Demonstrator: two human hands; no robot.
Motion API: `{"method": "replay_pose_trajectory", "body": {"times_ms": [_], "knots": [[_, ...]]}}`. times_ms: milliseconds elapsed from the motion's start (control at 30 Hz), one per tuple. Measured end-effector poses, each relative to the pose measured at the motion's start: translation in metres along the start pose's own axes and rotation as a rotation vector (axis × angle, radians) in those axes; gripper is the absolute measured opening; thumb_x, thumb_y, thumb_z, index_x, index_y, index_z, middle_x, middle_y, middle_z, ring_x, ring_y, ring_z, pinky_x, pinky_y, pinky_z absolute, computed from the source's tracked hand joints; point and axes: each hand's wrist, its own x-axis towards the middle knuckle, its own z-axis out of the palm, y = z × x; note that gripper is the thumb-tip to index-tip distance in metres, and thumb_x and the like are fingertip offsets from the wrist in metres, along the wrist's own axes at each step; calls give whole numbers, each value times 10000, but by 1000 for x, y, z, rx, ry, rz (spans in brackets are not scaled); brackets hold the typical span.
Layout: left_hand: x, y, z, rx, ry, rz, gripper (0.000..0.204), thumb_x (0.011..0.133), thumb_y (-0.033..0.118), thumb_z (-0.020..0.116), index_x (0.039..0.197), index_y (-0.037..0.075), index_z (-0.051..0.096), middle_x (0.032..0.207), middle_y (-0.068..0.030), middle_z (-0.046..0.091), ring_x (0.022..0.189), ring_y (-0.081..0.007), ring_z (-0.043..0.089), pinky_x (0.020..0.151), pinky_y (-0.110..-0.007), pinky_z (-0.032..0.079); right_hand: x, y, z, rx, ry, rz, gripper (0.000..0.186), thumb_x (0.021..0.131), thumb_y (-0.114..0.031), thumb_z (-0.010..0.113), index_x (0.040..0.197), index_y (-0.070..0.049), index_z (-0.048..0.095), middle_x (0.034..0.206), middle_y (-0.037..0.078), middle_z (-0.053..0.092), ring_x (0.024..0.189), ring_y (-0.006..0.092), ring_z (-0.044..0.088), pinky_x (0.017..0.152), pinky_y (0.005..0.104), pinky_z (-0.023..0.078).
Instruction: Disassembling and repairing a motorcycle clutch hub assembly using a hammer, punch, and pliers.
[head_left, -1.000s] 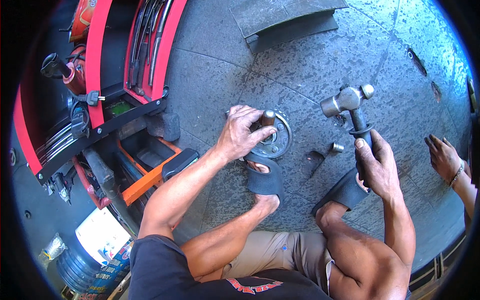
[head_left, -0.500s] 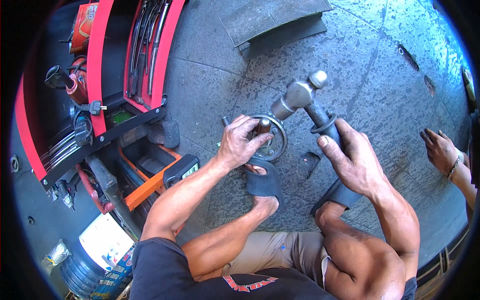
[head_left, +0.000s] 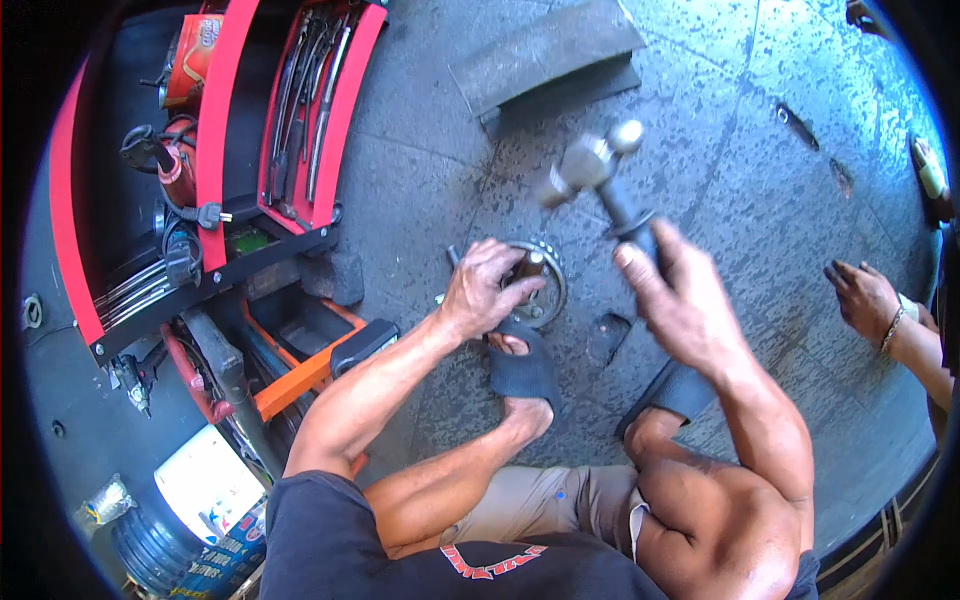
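Note:
My right hand [head_left: 680, 295] is closed round the handle of a ball-peen hammer [head_left: 590, 165], its metal head raised and slightly blurred by motion. The head hangs beyond a round, toothed-looking metal part [head_left: 558, 285] that lies on the floor. My left hand [head_left: 485, 288] is at this part's left side, thumb and fingers curled round a short metal rod [head_left: 536, 259] standing upright at its middle. Only the rod's top shows clearly; its lower end is hidden. My left sandal [head_left: 524, 370] touches or nearly touches the part's near edge.
At left stands a red and black tool cart [head_left: 215, 130] with wrenches, a corded power tool [head_left: 175, 175] and a can. An orange-framed jack [head_left: 310, 375] and a white bucket [head_left: 205, 480] are nearer. A curved metal plate [head_left: 550, 60] lies beyond. Another person's hand [head_left: 865, 300] is at right.
The hammer and my right hand have moved up and a little left, away from the rod. My left hand stays at the rod. The whole view has shifted slightly.

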Motion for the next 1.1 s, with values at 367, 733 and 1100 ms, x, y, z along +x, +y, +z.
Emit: {"method": "replay_pose_trajectory", "body": {"times_ms": [367,733,1100], "knots": [[1,-1,-7,87,58,9,285,804,205,825,950,-5,700,843,-138,670,837,-309,641,771,-410,505,-2,76,9,-173,106,37,381,999,-344,611,1154,3,600,801,257,687,789,402,714,735,504,523],[-24,-41,-8,-68,-40,-770,531,877,444,740,1057,-31,584,977,-273,699,926,-428,698,817,-481,537,2,187,-97,187,145,290,369,1063,-409,525,1127,-49,574,626,-16,496,486,130,532,453,299,463],[16,31,3,25,123,-394,437,797,197,857,963,28,490,768,-177,627,702,-360,665,642,-450,512,-10,116,20,-272,212,-290,285,878,-51,751,1144,-15,654,952,159,684,828,276,709,735,371,578]]}}
